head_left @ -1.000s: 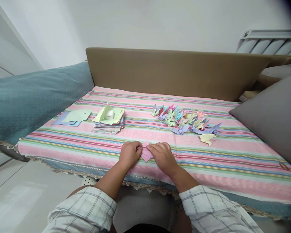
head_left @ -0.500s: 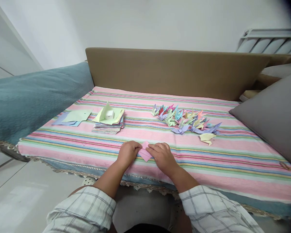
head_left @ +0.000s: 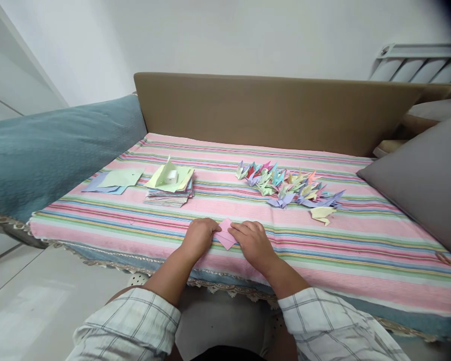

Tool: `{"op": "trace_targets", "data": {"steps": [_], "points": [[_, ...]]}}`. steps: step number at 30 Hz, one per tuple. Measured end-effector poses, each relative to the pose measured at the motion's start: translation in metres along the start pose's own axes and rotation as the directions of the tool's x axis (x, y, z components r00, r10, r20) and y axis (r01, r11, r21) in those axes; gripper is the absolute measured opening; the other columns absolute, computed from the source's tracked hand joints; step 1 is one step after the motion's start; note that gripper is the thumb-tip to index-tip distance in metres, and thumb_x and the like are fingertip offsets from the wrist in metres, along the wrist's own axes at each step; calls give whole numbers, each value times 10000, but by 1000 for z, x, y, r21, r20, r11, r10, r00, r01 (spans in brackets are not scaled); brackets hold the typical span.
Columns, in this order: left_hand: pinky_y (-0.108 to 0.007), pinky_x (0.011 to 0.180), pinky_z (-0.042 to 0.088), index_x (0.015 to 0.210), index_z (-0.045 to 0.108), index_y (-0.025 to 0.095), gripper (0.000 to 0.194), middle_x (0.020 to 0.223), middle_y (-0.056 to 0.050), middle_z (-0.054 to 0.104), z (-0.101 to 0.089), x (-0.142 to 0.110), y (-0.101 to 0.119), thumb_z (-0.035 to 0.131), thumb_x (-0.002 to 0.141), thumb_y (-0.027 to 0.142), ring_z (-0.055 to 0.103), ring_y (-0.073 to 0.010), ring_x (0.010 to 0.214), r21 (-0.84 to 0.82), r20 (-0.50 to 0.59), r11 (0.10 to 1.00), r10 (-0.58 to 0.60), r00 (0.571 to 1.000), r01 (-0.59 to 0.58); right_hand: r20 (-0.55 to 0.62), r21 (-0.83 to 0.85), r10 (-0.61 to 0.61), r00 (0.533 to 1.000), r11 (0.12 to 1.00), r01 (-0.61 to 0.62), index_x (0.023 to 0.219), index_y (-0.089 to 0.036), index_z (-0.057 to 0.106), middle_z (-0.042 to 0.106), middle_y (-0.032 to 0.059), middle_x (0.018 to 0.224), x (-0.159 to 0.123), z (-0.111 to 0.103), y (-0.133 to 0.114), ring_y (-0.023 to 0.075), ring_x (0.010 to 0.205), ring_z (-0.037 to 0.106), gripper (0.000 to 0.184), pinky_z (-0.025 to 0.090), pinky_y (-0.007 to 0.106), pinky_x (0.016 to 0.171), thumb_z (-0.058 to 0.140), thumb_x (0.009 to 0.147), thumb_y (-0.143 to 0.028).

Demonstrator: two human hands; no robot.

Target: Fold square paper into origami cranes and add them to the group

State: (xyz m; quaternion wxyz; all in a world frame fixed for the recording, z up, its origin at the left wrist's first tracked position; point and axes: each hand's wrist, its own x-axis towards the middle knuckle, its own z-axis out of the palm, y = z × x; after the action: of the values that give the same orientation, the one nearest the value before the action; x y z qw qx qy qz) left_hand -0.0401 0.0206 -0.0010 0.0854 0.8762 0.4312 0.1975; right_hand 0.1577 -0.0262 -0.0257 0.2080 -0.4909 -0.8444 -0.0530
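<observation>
A small folded pink origami paper (head_left: 226, 235), roughly diamond-shaped, lies on the striped cloth near the sofa's front edge. My left hand (head_left: 200, 235) is closed on its left corner, thumb and fingertips pressed to the paper. On the right corner, the fingers of my right hand (head_left: 252, 240) press down in the same way. Parts of both side corners are hidden under the fingertips. Beyond my right hand sits a group of folded paper cranes (head_left: 281, 185) in many colours. A pale yellow crane (head_left: 322, 214) lies nearest to me in that group.
Left of centre stands a stack of coloured paper (head_left: 169, 196) with a small white block (head_left: 172, 176) on top. Loose sheets (head_left: 115, 180) lie farther left. A grey cushion (head_left: 421, 175) leans at the right, and a brown backrest (head_left: 263, 110) runs along the back.
Both hands stay on the pink paper, with only a slight shift of the fingertips at its upper part. The whole view has moved a little; the other things lie as before.
</observation>
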Motion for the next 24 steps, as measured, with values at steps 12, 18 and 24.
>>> {"op": "trace_targets", "data": {"steps": [12,18,24], "points": [[-364,875,483,948,724,259,243,1117,-62,655,2,-4,-4,544,815,162,619,-221,979,137,-8,990,-21,1000,22,40,18,17,999,1000,-18,1190,-249,580,568,11,1271,1,0,0,208,1034,472,347,364,347,874,487,869,-154],[-362,890,467,990,711,275,276,1141,-51,646,3,-6,-8,528,823,154,602,-220,1005,161,7,987,-9,1000,8,33,20,29,999,999,-29,1173,-246,590,574,10,1266,1,0,0,209,1033,482,339,373,349,870,477,869,-145],[-368,899,458,976,713,284,276,1143,-43,647,3,-7,-10,528,825,146,600,-216,1004,127,6,992,-9,1000,8,37,27,30,999,999,-31,1170,-248,595,575,18,1265,1,1,0,209,1031,486,347,374,352,873,463,869,-138]]}}
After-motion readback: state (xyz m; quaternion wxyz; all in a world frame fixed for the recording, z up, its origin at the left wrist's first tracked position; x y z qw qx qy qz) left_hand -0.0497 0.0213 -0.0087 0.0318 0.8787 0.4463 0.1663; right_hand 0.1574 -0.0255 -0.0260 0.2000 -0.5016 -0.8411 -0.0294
